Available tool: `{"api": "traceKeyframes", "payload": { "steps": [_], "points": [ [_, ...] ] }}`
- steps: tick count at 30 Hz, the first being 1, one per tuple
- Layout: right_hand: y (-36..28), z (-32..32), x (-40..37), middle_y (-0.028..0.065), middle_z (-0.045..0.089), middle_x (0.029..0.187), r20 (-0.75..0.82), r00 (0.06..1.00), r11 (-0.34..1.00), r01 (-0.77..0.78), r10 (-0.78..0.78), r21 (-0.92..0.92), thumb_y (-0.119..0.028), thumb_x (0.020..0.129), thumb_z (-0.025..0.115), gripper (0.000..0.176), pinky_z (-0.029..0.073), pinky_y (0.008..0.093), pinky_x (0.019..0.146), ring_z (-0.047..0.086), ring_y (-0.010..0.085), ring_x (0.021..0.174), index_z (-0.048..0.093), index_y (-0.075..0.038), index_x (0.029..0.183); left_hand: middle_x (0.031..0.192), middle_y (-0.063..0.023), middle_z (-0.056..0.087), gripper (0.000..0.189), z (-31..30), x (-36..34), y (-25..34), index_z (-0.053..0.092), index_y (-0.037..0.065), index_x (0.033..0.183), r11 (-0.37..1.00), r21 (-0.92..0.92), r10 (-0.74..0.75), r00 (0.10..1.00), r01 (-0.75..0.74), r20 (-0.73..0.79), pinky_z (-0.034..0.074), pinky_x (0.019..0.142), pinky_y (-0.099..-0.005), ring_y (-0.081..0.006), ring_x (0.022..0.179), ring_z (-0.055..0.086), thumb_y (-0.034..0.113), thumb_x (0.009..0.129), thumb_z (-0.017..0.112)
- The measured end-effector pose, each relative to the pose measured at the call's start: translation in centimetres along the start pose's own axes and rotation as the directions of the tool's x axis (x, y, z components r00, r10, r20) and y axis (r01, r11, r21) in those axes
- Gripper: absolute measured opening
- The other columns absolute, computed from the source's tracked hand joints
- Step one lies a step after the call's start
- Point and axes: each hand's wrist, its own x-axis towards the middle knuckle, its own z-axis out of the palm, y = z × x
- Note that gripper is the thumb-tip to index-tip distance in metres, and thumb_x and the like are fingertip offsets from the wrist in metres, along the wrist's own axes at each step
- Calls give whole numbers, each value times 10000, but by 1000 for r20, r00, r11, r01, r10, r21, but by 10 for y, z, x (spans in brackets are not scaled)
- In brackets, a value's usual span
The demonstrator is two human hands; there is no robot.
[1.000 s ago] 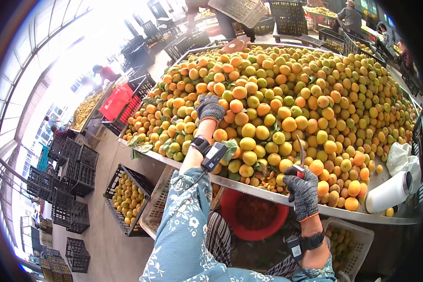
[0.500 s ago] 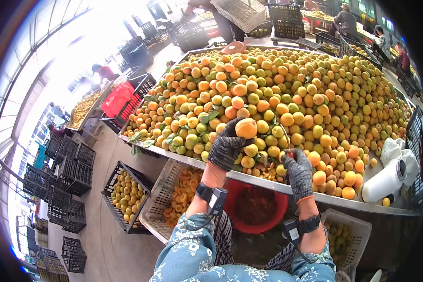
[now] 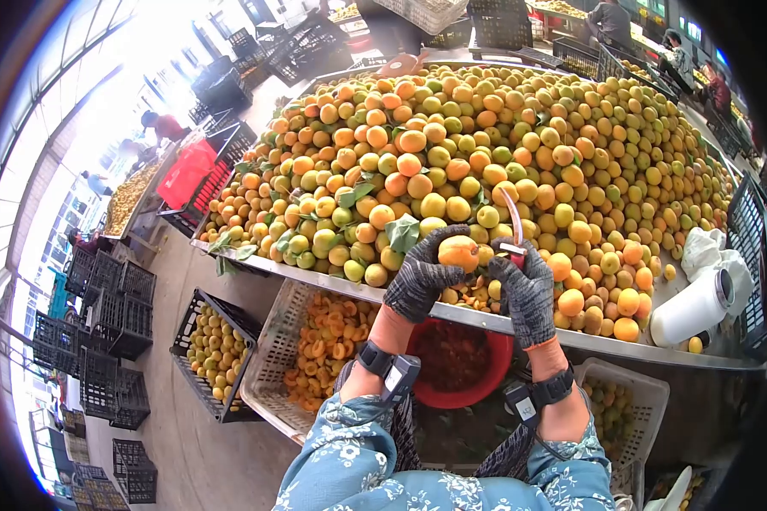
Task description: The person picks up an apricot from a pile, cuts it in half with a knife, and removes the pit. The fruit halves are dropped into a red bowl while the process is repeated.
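My left hand (image 3: 424, 274), in a dark grey knit glove, is closed around an orange apricot (image 3: 458, 253) at the near edge of the fruit heap. Just to its right, my right hand (image 3: 527, 294), gloved alike, grips a small knife (image 3: 514, 223) with a thin curved blade and a red handle. The blade points up and away from me. The apricot looks whole on the side facing me. Behind both hands a big heap of apricots (image 3: 486, 153) covers the metal table (image 3: 375, 294). Some cut pieces lie between the hands.
Below the table edge stand a pale crate (image 3: 268, 366) of apricot halves, a red basin (image 3: 507, 362) with dark contents, and a black crate (image 3: 198, 375) of whole fruit. A white jar (image 3: 694, 311) lies at the right. Co-workers sit farther off by other tables.
My hands have come closer together and slightly nearer to me, with the apricot still in the left. The knife blade shows more plainly now, upright. The whole view has shifted a little.
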Motion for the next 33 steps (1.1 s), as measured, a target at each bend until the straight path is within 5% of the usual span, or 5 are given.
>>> {"api": "traceKeyframes", "payload": {
  "steps": [4, 21, 23, 30, 33],
  "points": [
    [4, -1, 1, 53, 668, 825, 14, 988, 906, 144, -151, -398, -182, 820, 702, 267, 485, 272, 682, 592, 102, 748, 662, -34, 1039, 1150, -62, 580, 674, 9, 4, -3, 541, 22, 1258, 965, 260, 22, 1000, -25, 16, 487, 921, -287, -169, 1068, 561, 16, 637, 804],
    [3, -15, 7, 53, 651, 765, 70, 997, 886, -1, 38, -464, -139, 819, 652, 196, 486, 276, 637, 592, 100, 687, 666, -7, 963, 1079, -99, 645, 622, 9, 4, -23, 594, 48, 1177, 736, 660, 191, 982, -151, 11, 493, 895, -328, -208, 1003, 615, 102, 609, 843],
    [32, -25, 15, -25, 614, 746, 42, 999, 817, 34, -13, -576, -121, 823, 655, 137, 455, 216, 580, 532, 41, 660, 661, -28, 924, 1070, -115, 641, 616, 15, 2, -26, 594, 54, 1157, 480, 847, 387, 922, -228, 29, 493, 894, -343, -253, 997, 620, 133, 605, 856],
    [-14, -13, -14, -16, 568, 635, 113, 939, 945, -328, 324, 16, -152, 772, 695, 117, 349, 191, 358, 470, 53, 419, 645, -67, 837, 1029, -30, 612, 626, 3, 4, -13, 595, 37, 1129, 845, 496, 372, 887, -201, -274, 511, 834, -293, -164, 945, 587, -39, 553, 830],
    [-30, -16, -24, -4, 583, 620, 410, 800, 899, -393, 438, -194, -140, 710, 694, 131, 428, 214, 470, 545, 93, 515, 636, -28, 748, 995, -16, 589, 529, -26, 4, -18, 610, 41, 1067, 832, 500, 413, 872, -242, -265, 511, 789, -277, -149, 898, 566, -40, 586, 815]
  ]
}}
